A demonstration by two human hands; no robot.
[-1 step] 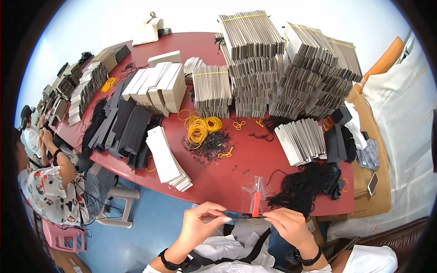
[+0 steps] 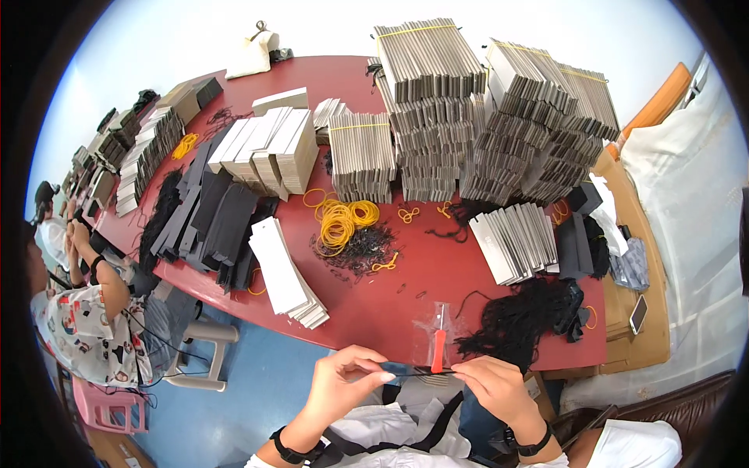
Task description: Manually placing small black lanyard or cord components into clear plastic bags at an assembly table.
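Note:
My left hand [image 2: 343, 384] and my right hand [image 2: 493, 388] are at the table's near edge, each with its fingers pinched together. Between them runs a thin black cord [image 2: 412, 372], drawn roughly level. It passes by the lower end of a red-handled tool [image 2: 438, 349], whose slim metal end points away from me under clear tape on the table. Just beyond my right hand lies a tangled heap of black cords [image 2: 527, 316].
White-and-grey card bundles [image 2: 429, 62] stand in tall stacks at the back. Yellow rubber bands [image 2: 339, 225] lie beside small black clips [image 2: 363, 253]. White card strips [image 2: 282, 273] and black strips [image 2: 211, 218] are left, a card stack [image 2: 515, 243] right. Other people [image 2: 94, 327] sit left.

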